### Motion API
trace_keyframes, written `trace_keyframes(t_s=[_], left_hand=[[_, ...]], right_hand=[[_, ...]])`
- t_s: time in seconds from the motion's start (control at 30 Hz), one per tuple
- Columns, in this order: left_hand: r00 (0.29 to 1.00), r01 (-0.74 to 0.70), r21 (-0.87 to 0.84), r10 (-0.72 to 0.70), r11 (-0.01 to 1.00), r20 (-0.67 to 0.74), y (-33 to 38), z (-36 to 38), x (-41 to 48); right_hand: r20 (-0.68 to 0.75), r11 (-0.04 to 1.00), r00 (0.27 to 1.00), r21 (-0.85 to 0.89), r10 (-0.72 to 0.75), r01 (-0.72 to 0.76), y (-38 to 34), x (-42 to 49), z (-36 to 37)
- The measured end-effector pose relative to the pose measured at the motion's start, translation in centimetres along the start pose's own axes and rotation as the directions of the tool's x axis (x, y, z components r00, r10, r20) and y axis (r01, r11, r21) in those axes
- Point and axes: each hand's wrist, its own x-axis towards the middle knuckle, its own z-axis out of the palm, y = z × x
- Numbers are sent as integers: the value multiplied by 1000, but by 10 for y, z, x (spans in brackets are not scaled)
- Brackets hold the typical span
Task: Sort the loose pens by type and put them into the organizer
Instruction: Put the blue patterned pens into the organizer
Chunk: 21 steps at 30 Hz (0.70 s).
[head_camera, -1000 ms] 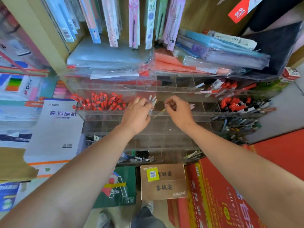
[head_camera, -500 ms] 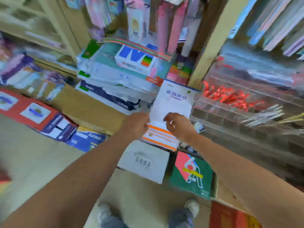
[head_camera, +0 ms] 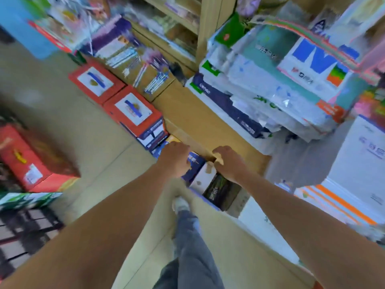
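Head view is smeared with motion. My left hand and right hand hang close together, backs up, fingers curled under, so I cannot tell whether either holds anything. Pens and organizer lie outside the frame; blurred red boxes sit beyond my hands.

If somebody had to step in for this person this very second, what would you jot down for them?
Left hand: held out in front, fingers curled; too blurred to tell whether it holds pens.
Right hand: beside it, also curled; same doubt.
Job's things: neither the organizer nor any pens show in this view. The camera looks at the floor, red boxes and stacked paper packs.
Done: cannot be judged from here.
Left: check both hands for pens, find the organizer, sort the loose pens by type and put them in.
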Motion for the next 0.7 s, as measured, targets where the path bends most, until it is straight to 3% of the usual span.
trace_keyframes(t_s=[0.3,0.7], left_hand=[[989,130,-65,-124,989,85,-169,6,105],[993,95,-14,-94,995,78,-315,-12,268]], right_hand=[[77,998,995,-2,-66,66,-85,197,40],[207,996,974,-3,90,-92,-135,391,82]])
